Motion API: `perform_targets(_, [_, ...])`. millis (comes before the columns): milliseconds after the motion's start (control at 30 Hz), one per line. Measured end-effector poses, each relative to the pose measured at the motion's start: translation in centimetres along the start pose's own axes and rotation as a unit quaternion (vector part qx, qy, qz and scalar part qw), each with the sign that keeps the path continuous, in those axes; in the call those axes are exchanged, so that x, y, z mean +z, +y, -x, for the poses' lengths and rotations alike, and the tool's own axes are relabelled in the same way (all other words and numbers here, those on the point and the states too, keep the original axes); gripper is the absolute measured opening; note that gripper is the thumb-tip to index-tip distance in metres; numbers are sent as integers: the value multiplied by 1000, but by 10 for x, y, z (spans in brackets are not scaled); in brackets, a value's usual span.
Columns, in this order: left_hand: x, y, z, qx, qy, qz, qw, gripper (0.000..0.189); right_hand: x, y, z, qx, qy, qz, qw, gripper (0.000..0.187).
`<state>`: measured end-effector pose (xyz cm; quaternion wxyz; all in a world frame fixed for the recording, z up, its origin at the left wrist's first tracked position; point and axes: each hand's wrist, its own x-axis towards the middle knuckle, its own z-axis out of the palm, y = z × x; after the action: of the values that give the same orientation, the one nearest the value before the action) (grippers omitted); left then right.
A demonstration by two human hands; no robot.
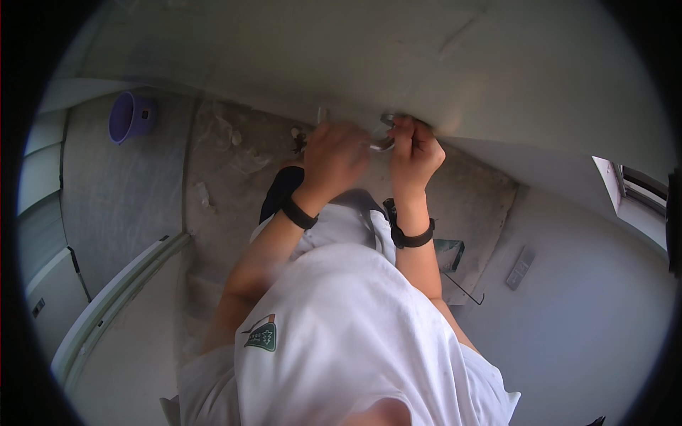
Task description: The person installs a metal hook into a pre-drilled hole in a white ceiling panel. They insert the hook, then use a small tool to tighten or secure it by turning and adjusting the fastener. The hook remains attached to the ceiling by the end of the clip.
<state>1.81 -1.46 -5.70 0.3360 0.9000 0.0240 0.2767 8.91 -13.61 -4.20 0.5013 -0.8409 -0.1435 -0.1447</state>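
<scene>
Both of my hands are raised close to a pale wall. My right hand pinches a curved, shiny metal fitting between thumb and fingers; its exact kind cannot be told. Close by on the left, my left hand is blurred, its fingers bent near the fitting's left end; whether it grips anything is unclear. A small pale piece stands against the wall just above my left hand. Dark bands are on both wrists.
A purple bucket stands on the grey floor at the left. Clear plastic scraps litter the floor below the wall. A green tray-like object and a thin bent rod lie right of my body. A door or window track runs at lower left.
</scene>
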Motion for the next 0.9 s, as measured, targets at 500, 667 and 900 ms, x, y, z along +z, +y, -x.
perform_targets(500, [-2,2,-4,7,1,0,1000,18,1,-1,0,24,1,-38,999,21])
perform_targets(667, [0,0,-3,21,4,-2,1000,18,-4,-18,2,244,-35,-215,945,22])
perform_targets(900, [1,-2,0,9,0,6,1000,19,-4,-40,-6,365,8,-357,860,22])
